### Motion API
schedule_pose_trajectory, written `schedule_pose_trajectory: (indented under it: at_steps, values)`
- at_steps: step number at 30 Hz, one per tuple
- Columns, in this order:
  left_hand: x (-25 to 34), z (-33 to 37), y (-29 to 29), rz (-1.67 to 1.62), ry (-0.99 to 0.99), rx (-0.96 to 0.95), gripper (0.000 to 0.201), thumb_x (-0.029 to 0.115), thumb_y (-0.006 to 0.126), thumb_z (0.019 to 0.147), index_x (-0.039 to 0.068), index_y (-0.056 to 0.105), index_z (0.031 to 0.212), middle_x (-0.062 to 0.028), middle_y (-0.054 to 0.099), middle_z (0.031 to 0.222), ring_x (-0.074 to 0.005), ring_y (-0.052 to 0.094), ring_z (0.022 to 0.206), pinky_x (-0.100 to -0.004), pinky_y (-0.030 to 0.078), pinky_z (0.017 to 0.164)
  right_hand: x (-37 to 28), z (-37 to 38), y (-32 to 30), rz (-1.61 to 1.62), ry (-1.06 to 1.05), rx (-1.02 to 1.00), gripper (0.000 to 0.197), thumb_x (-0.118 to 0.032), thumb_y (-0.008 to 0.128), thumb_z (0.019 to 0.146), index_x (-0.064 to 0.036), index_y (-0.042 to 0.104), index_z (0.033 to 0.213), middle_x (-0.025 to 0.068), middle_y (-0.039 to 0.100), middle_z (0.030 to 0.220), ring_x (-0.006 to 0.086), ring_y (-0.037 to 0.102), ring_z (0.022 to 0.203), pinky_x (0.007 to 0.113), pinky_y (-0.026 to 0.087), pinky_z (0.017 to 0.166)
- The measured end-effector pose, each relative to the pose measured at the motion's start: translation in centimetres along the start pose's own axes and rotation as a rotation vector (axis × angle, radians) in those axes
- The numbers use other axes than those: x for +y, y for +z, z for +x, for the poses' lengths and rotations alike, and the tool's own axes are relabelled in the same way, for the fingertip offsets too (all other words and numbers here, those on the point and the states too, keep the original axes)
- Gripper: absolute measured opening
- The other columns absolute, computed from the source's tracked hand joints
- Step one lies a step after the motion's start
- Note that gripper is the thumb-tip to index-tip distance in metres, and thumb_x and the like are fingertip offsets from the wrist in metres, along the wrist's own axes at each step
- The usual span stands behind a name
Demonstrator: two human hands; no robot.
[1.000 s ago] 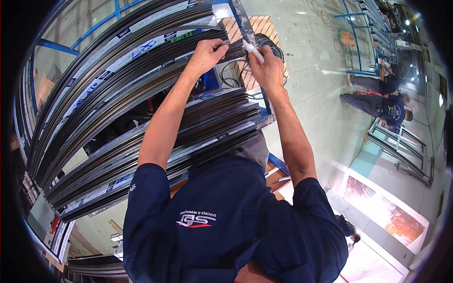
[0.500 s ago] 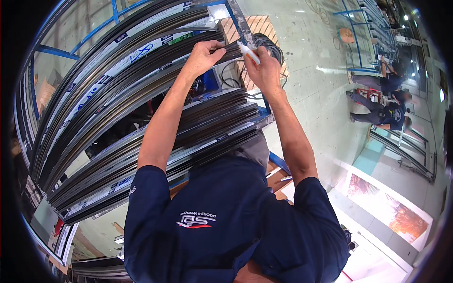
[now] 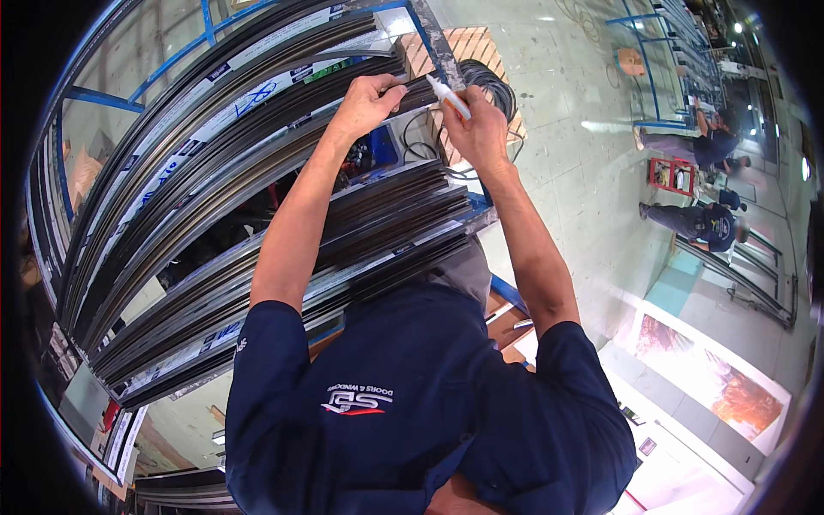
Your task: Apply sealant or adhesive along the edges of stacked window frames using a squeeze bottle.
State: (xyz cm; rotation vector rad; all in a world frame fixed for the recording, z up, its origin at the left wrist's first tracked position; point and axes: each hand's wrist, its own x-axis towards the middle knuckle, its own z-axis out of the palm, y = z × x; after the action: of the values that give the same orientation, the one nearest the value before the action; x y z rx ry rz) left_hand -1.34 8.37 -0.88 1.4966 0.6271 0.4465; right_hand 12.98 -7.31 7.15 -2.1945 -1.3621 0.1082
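While the left hand (image 3: 367,96) curls its fingers (image 3: 393,87) closed around the end of a dark metal profile (image 3: 257,129), pinching it between thumb and fingertips, apparently to steady that end, the right hand (image 3: 477,130) is wrapped shut around a small white tube (image 3: 448,94), held like a pen with its nozzle slanting up and to the left toward the same profile end. The two hands sit just beside each other, nearly touching, at the far end of the rack (image 3: 112,103), so the tube's tip meets or almost meets the piece the other hand grips; whether it actually touches cannot be told. That gripped profile lies in the upper layer of long, dark and silvery lengths stacked lengthwise on the blue-framed rack, some of them wrapped in white protective film (image 3: 249,94). A second bundle of dark profiles (image 3: 343,249) lies lower and nearer the body, under both forearms, its ends reaching the rack's near right corner. Just beyond the hands, a coil of black cable (image 3: 493,81) rests on a wooden pallet (image 3: 468,47) on the pale floor (image 3: 584,172). Well apart, at the right side of the room, other people (image 3: 704,184) in dark clothes bend over a small red crate (image 3: 672,176).
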Motion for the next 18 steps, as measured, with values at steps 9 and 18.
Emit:
schedule_pose_trajectory:
  at_steps: [9,18]
  values:
    - [0.07,0.27,-0.09,-0.069,-0.058,-0.048,0.031,0.023,0.06,0.101,-0.005,0.072,0.097,-0.0021,0.057,0.062,-0.0109,0.05,0.049,-0.0308,0.04,0.049,-0.76,-1.03,0.42,0.037,-0.036,0.01,0.026,-0.021,0.077,0.09,-0.0028,0.061,0.099,0.0192,0.072,0.083,0.0387,0.072,0.076,0.044,0.056,0.066]
    - [0.02,0.4,-0.22,-0.131,-0.096,-0.07,0.034,0.027,0.057,0.102,-0.004,0.067,0.092,-0.001,0.051,0.059,-0.0115,0.047,0.046,-0.0309,0.036,0.042,-0.94,-0.99,0.79,0.033,-0.022,-0.022,0.024,-0.022,0.076,0.091,-0.0038,0.062,0.097,0.0177,0.072,0.081,0.0376,0.072,0.075,0.042,0.056,0.066]
